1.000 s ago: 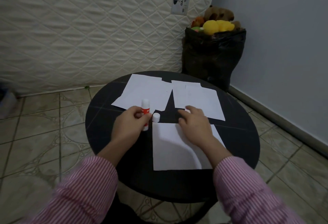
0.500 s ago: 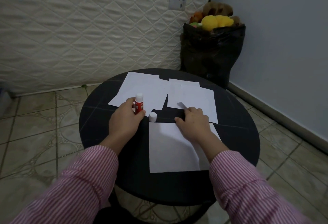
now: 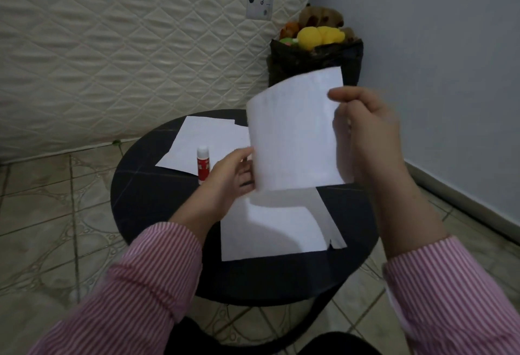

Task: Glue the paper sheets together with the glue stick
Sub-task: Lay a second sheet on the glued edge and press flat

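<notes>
- The right hand (image 3: 368, 129) holds a raised sheet (image 3: 295, 135) up over the table (image 3: 135, 186), fingers and thumb pinching the sheet's upper right edge.
- The left hand (image 3: 228, 180) meets the same sheet at its lower left edge, fingers curled onto the paper there (the fingertips go behind it, so the exact grip is hidden).
- The raised sheet stands nearly upright and bows a little, its upper left corner curving away; it covers part of the table behind it.
- Below it a flat sheet (image 3: 275, 231) lies on the near half of the table, with a small notch torn at its lower right corner and the raised sheet's shadow across its top.
- A far sheet (image 3: 202, 143) lies at the back left of the table, partly hidden by the raised one; it looks like more than one layer, since a second edge shows at its top.
- The glue stick (image 3: 203, 164) stands upright on the table, red label with a white top, at the near edge of the far sheet and just left of the left hand, not touching it.
- Both sleeves (image 3: 146, 292) are pink with white stripes.
- Behind the table a quilted mattress (image 3: 112, 45) leans against the wall, and a black bag (image 3: 315, 65) of soft toys sits in the corner.
- The floor (image 3: 56, 214) is patterned tile.
</notes>
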